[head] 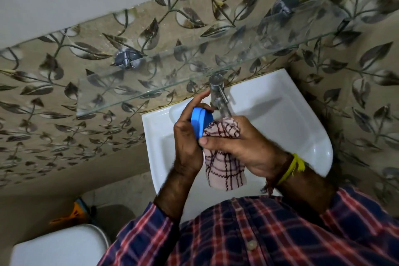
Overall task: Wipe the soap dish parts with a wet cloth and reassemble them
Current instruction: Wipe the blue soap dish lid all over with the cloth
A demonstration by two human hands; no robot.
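Observation:
Over the white sink (280,119), my left hand (187,136) grips a blue soap dish part (201,122) on its edge, fingers curled around its far rim. My right hand (239,147) holds a pink checked cloth (224,170) bunched against the blue part's face, thumb stretched across toward my left hand. The cloth's loose end hangs down below both hands. Only one blue soap dish part is in view.
A chrome tap (218,90) stands just behind my hands at the sink's back edge. A glass shelf (151,90) on metal brackets runs along the leaf-patterned tiled wall above. A white toilet lid (60,246) sits at lower left.

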